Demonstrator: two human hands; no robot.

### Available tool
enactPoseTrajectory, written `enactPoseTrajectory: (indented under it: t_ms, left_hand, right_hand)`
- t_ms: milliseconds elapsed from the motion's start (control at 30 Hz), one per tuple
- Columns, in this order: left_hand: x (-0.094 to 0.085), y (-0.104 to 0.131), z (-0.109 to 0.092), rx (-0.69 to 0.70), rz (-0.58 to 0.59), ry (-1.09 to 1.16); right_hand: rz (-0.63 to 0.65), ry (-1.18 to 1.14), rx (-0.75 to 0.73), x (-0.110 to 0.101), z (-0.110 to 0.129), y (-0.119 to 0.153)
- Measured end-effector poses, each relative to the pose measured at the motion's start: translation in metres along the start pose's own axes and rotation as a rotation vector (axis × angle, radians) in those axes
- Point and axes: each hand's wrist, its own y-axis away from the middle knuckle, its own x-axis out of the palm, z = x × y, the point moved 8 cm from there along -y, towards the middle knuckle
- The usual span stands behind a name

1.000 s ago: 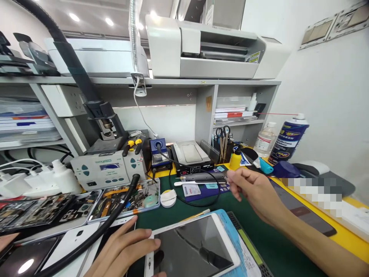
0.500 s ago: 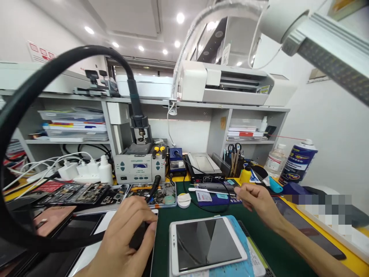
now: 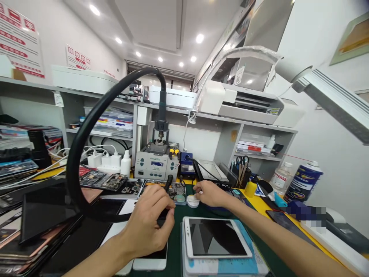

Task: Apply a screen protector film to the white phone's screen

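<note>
Near the green mat's (image 3: 174, 240) far edge, the white tub (image 3: 193, 202) sits just left of your curled right hand (image 3: 211, 193), your left hand (image 3: 152, 219) farther off, whether either pinches anything unclear.

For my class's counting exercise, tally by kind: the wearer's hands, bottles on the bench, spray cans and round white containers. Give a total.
Left hand and right hand: 2
White bottle, yellow bottle and clear bottle: 3
Blue spray can: 1
Round white container: 1
Total: 7
</note>
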Motion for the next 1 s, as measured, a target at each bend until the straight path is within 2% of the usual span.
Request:
enactPoseTrajectory:
  t_ms: [167,400,500,600,767,900,1000]
  left_hand:
    - [-0.001,0.000,-0.001,0.008,-0.012,0.025]
    - [0.003,0.003,0.007,-0.087,0.022,0.092]
    - [0.005,0.003,0.018,-0.224,0.046,0.158]
    - [0.008,0.003,0.033,-0.409,0.088,0.260]
    - [0.025,0.010,0.047,-0.697,0.237,0.541]
    - [0.039,0.014,0.043,-0.794,0.346,0.739]
    - [0.041,0.017,0.043,-0.833,0.356,0.775]
  right_hand:
    - [0.125,-0.019,0.059,0.011,-0.011,-0.009]
    - [0.145,-0.201,0.120,0.008,-0.012,-0.004]
    - [0.169,-0.366,0.094,0.000,0.001,0.005]
    - [0.208,-0.547,0.022,-0.009,0.026,0.017]
    - [0.305,-0.730,-0.062,-0.009,0.063,0.033]
    - [0.343,-0.805,-0.097,-0.005,0.079,0.041]
    - [0.338,-0.845,-0.102,-0.005,0.081,0.044]
